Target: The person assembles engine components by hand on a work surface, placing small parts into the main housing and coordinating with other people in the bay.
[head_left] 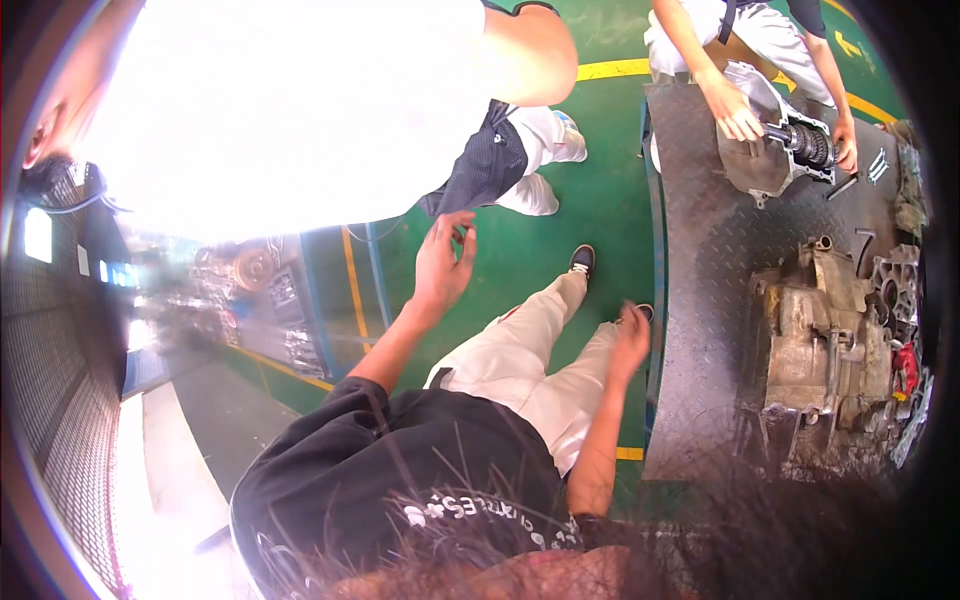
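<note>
My left hand [445, 265] is raised in front of me with its fingers loosely bent and apart, and I see nothing in it. Its fingertips come close to the dark cloth [480, 160] at the waist of a person in bright white; whether they touch cannot be made out. Low beside my right leg, by the table's edge, hangs my right hand [630, 345]. Motion smears its fingers. On the metal table [690, 260], a co-worker's two hands are at a gear shaft [808, 145] lying over an opened gearbox housing [750, 165].
A large metal gearbox casing [820, 340] stands on the table's near part, with a red part [906, 370] beside it. Small metal pieces [878, 166] lie near the co-worker. The overexposed person [300, 110] fills the upper left. Yellow lines [615, 69] cross the green floor.
</note>
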`<move>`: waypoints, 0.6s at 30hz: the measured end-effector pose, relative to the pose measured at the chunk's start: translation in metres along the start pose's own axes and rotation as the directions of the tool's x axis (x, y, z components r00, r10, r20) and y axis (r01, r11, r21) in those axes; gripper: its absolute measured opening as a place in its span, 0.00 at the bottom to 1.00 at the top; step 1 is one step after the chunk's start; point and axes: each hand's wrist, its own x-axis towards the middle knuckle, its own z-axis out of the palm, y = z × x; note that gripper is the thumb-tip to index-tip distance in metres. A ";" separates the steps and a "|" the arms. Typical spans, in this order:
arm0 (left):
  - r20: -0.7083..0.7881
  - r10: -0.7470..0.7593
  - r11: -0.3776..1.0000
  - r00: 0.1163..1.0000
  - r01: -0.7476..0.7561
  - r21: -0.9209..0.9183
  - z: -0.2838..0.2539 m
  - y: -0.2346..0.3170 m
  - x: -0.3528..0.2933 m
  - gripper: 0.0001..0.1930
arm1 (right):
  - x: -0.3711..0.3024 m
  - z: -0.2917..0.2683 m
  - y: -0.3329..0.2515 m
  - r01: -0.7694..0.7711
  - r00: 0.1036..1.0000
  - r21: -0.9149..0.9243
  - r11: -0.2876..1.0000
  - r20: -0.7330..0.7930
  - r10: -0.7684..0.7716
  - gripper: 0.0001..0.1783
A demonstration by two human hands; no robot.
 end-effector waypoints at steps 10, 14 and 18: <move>0.238 -0.004 0.972 0.971 0.060 -0.227 0.001 -0.018 -0.033 0.15 | 0.121 0.219 -0.211 0.746 0.665 -0.339 0.573 0.341 -0.665 0.11; 0.282 -0.061 0.958 0.957 0.135 -0.254 -0.006 -0.022 -0.045 0.15 | 0.129 0.208 -0.220 0.716 0.677 -0.262 0.647 0.487 -0.551 0.11; 0.302 -0.031 0.942 0.953 0.128 -0.309 -0.001 -0.020 -0.039 0.15 | 0.132 0.204 -0.232 0.310 0.845 -0.277 0.909 0.519 -0.130 0.13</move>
